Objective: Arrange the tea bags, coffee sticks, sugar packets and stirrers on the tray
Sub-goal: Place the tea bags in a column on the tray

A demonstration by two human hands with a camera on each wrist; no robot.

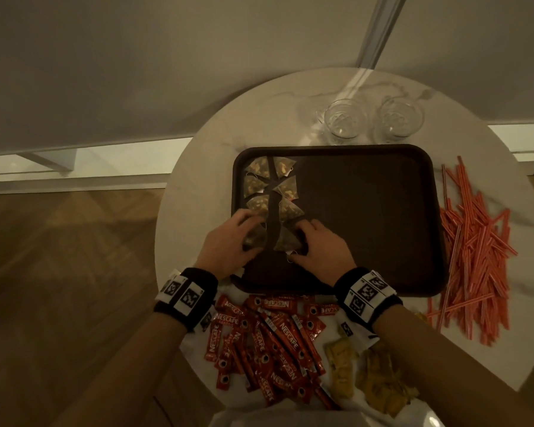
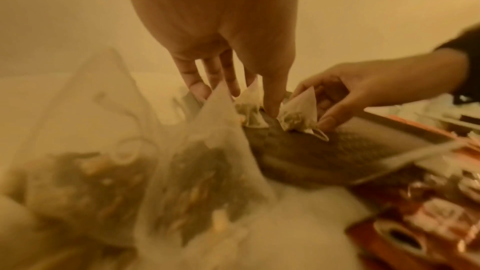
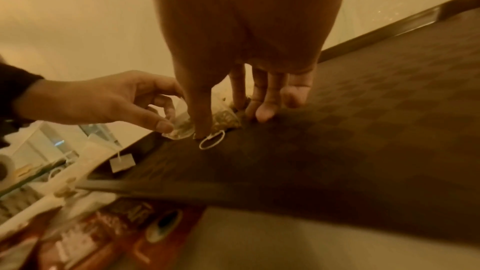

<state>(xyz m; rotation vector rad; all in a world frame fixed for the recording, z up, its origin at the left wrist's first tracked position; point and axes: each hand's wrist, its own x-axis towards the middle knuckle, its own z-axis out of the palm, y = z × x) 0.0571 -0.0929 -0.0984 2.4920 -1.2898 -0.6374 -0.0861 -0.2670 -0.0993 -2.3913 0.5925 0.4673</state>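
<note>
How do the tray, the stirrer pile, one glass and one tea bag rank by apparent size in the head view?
1. Tray, clearly largest.
2. Stirrer pile.
3. Glass.
4. Tea bag, smallest.
Glass over tea bag is the least certain step, since the glass sits farther from the camera.

Matt dark tray (image 1: pixel 367 211) with a fine textured weave; translucent mesh tea bags (image 1: pixel 285 189); glossy foil coffee sticks (image 1: pixel 287 334); clear glass cups (image 1: pixel 346 120).

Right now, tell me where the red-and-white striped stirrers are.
In the head view, the red-and-white striped stirrers lie heaped on the round white table, just right of the dark brown tray.
</note>
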